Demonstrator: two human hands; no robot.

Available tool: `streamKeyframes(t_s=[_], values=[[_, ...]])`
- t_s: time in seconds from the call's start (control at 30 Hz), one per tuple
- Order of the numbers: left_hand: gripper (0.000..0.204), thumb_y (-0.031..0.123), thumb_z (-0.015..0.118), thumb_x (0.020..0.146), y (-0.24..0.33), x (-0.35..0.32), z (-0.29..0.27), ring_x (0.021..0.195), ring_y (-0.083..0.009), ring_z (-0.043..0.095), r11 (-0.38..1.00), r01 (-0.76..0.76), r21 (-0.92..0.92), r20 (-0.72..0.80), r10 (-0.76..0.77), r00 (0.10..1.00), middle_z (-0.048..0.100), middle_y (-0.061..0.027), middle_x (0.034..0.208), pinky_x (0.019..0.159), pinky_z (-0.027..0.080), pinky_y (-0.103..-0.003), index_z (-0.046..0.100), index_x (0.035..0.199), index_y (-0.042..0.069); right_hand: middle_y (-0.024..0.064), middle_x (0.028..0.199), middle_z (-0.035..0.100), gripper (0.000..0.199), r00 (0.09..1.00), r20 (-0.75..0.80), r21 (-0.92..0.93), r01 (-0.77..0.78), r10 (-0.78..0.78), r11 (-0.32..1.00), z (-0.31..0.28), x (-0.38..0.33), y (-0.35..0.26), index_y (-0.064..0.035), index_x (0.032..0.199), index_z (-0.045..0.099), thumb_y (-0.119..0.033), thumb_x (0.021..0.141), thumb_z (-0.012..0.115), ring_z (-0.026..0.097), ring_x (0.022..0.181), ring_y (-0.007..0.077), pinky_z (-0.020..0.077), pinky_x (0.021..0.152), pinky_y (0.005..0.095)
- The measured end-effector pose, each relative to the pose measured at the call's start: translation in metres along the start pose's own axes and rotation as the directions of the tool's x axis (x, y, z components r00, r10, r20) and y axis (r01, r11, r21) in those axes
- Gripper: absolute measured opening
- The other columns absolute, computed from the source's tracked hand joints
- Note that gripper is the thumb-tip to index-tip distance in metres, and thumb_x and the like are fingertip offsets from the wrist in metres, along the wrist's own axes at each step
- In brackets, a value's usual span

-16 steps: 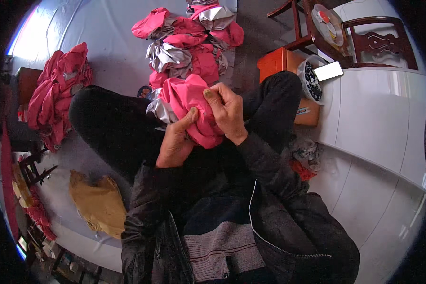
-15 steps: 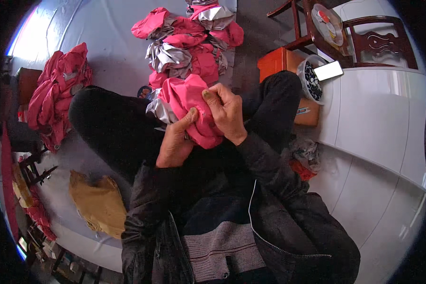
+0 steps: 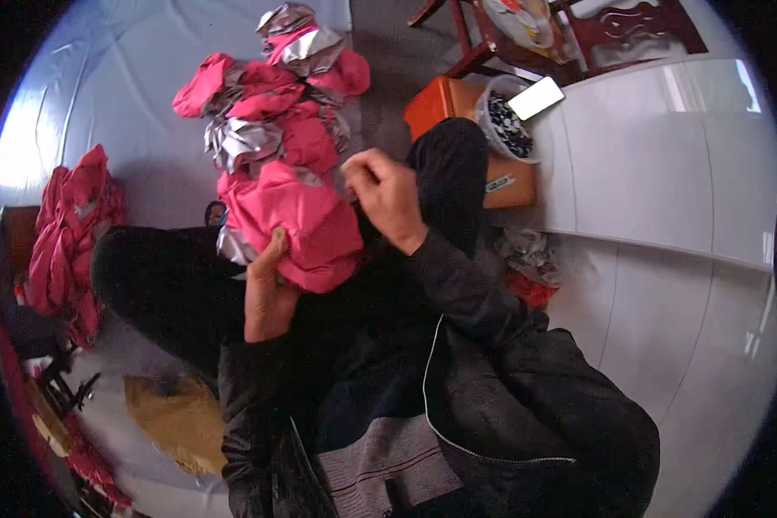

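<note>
My left hand (image 3: 269,298) grips the lower left edge of a bunched pink fabric piece (image 3: 306,220), its thumb lying on top. Silver lining shows at the cloth's left side, above my lap. My right hand (image 3: 388,198) is raised just right of the cloth, apart from it. Its fingers are curled in and pressed together. The fingertips are smeared and face away, so anything in them is hidden. Beyond the cloth lies a heap of pink and silver fabric pieces (image 3: 276,91).
A second pink fabric pile (image 3: 69,237) lies at the left. Brown cloth (image 3: 177,423) is on the floor. At the right, a clear tub of small black and white pieces (image 3: 505,129), a white phone-like slab (image 3: 536,98) and an orange box (image 3: 440,104) stand near a wooden chair (image 3: 634,34).
My right hand has come off the pink fabric and lifted away to its right. My left hand keeps its hold. The whole view has shifted, so the surroundings appear further left.
</note>
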State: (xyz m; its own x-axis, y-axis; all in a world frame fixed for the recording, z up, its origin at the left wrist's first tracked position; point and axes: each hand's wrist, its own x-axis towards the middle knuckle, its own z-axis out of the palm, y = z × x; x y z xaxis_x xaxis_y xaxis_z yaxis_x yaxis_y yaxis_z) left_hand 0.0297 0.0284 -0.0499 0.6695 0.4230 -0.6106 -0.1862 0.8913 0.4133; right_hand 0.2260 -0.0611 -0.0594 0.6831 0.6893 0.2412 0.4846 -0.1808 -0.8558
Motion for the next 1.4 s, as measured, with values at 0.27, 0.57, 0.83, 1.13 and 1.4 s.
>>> streamKeyframes(t_s=[0.27,0.57,0.83,1.13,1.4], values=[[0.043,0.024,0.068,0.091,-0.002,0.008,-0.002,0.124,-0.0240,0.055,0.996,0.089,-0.026,0.029,-0.089,0.996,0.061,-0.0087,0.129,0.108,0.042,-0.047,0.058,0.128,0.005,0.0092,0.081,0.072,0.014,0.932,-0.361,-0.480,-0.149,-0.040,0.865,-0.206,0.070,0.178,-0.0048,0.096,0.070,-0.014,0.095,0.060,0.070,0.072,0.0193,0.0543,0.064,0.0313],[0.045,0.030,0.059,0.099,-0.009,0.019,-0.021,0.124,-0.0293,0.055,0.998,-0.029,0.054,-0.010,0.030,1.000,0.057,-0.0145,0.134,0.108,0.044,-0.048,0.052,0.134,0.002,0.0143,0.087,0.072,0.019,0.945,-0.056,-0.881,-0.198,0.322,0.430,-0.311,0.051,0.282,-0.0128,0.091,0.076,-0.021,0.073,0.072,0.069,0.084,0.0336,0.0548,0.077,0.0443],[0.042,0.024,0.063,0.094,-0.003,0.015,-0.018,0.125,-0.0241,0.054,0.997,0.010,0.076,-0.047,-0.006,0.999,0.059,-0.0083,0.132,0.109,0.041,-0.046,0.057,0.130,0.005,0.0134,0.085,0.071,0.014,0.906,0.053,-0.865,-0.169,0.420,0.472,-0.298,0.056,0.294,-0.0131,0.083,0.076,-0.019,0.071,0.071,0.069,0.085,0.0331,0.0551,0.078,0.0448],[0.038,0.021,0.063,0.095,-0.003,0.011,-0.016,0.123,-0.0243,0.055,0.996,0.002,0.091,-0.062,0.004,0.998,0.060,-0.0083,0.130,0.108,0.042,-0.046,0.059,0.128,0.003,0.0098,0.079,0.071,0.008,0.969,-0.067,-0.766,-0.203,0.239,0.609,-0.278,0.054,0.282,-0.0091,0.072,0.071,-0.017,0.072,0.069,0.068,0.078,0.0326,0.0527,0.070,0.0448],[0.037,0.020,0.062,0.097,-0.005,0.017,-0.020,0.122,-0.0237,0.054,0.998,-0.027,0.053,-0.087,0.031,0.996,0.059,-0.0087,0.128,0.109,0.042,-0.043,0.057,0.128,0.000,0.0095,0.078,0.071,0.011,0.962,-0.205,-0.794,-0.270,0.179,0.544,-0.284,0.054,0.283,-0.0094,0.078,0.069,-0.020,0.074,0.070,0.068,0.077,0.0323,0.0531,0.071,0.0433]])
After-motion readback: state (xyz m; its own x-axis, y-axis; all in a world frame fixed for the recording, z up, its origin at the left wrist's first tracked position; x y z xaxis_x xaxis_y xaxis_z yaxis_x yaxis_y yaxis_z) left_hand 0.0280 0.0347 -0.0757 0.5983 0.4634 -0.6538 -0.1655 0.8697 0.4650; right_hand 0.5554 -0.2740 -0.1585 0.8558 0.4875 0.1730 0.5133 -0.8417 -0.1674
